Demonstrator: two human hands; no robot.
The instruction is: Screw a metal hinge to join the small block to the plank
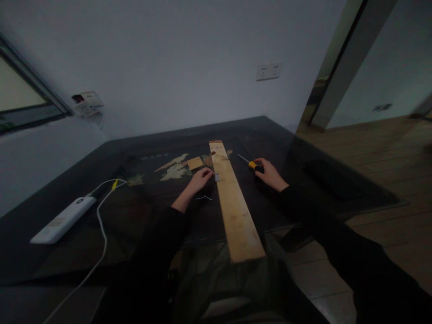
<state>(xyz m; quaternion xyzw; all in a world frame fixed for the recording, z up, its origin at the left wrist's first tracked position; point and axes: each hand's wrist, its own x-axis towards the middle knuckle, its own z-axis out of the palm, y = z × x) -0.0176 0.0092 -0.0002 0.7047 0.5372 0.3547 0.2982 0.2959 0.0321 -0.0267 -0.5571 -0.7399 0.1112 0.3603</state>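
Note:
A long pale wooden board lies lengthwise over the dark table, its near end sticking out past the table's edge. At its left edge is a small silvery metal plate, apparently with holes. My left hand is closed in a pinch, fingertips at this plate. To the right of the board, my right hand grips a screwdriver by its yellow and black handle. The thin shaft points up and left toward the board. A few screws lie on the table below my left hand.
A small square wood piece lies left of the board on the bird-patterned table. Farther left rests a white power bank with a white cable. A wall with sockets stands behind.

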